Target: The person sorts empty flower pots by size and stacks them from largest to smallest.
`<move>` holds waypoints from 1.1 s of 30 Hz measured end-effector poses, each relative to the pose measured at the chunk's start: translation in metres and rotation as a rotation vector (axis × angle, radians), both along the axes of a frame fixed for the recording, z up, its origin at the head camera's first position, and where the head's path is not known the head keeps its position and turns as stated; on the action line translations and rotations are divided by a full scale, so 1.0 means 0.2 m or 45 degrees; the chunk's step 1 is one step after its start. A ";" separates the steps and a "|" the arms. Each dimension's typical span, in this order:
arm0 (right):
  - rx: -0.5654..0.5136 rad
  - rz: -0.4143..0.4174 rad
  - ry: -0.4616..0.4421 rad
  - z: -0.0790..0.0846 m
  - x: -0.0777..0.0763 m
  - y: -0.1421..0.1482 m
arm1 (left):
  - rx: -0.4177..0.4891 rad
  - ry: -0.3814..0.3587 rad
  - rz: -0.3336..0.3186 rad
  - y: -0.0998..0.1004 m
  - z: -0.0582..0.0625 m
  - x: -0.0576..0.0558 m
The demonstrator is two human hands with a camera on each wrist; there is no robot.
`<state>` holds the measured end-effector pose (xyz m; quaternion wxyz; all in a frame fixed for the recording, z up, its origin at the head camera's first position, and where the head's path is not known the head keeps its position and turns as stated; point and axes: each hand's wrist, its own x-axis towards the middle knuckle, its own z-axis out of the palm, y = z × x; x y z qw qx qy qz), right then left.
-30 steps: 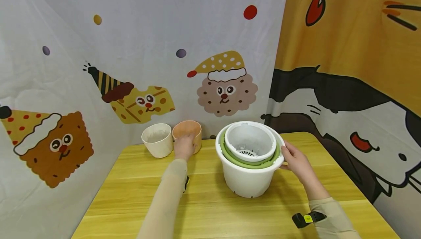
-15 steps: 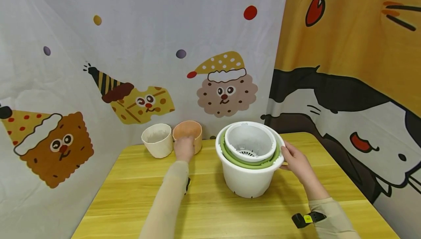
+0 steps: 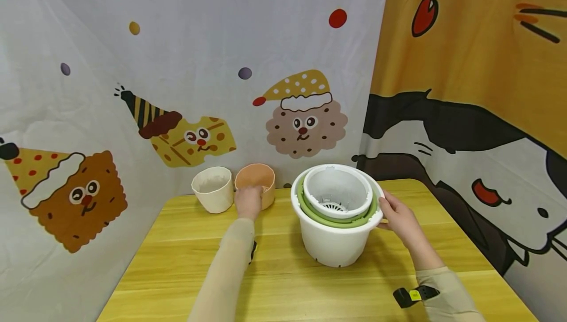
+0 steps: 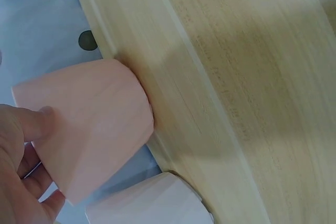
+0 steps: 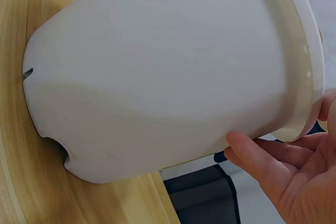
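At the back of the table, my left hand [image 3: 248, 202] grips the near rim of a peach faceted plant pot [image 3: 267, 195]. In the left wrist view its thumb lies on the pot's outer wall and its fingers curl over the rim. Just left of it stands a cream pot [image 3: 215, 199] of similar shape. My right hand [image 3: 400, 217] holds the right rim of a large white pot [image 3: 334, 243], with fingertips against the wall below the rim in the right wrist view. Inside this pot sit a green pot [image 3: 305, 207] and a smaller white pot [image 3: 340, 189] with a slotted bottom.
The pots stand on a wood-grain table [image 3: 283, 287]. Behind it hangs a pale curtain [image 3: 186, 56] with cartoon prints, and an orange one [image 3: 478, 31] is at the right. In the right wrist view a dark object [image 5: 202, 195] shows beyond the table edge.
The peach pot has shifted slightly right with my left hand, widening the gap to the cream pot. My right hand and the large white pot have stayed in place.
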<state>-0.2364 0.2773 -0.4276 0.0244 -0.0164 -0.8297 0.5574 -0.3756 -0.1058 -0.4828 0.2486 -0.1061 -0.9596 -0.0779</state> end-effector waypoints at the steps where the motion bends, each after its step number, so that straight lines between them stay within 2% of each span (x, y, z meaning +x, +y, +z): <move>1: -0.001 -0.003 -0.002 0.00 0.00 0.00 | -0.002 -0.003 -0.002 0.00 0.00 0.00; 9: 0.002 -0.010 0.004 -0.01 -0.01 0.00 | -0.025 0.011 -0.021 -0.02 -0.02 -0.01; 20: 0.005 -0.014 -0.005 0.00 -0.01 0.00 | -0.017 -0.046 -0.021 -0.04 0.05 0.04; 28: 0.008 -0.007 0.001 -0.01 -0.01 0.01 | 0.044 0.002 -0.056 -0.04 0.10 0.07; 33: 0.005 -0.004 0.005 -0.01 -0.01 0.01 | 0.062 0.033 -0.081 -0.03 0.11 0.09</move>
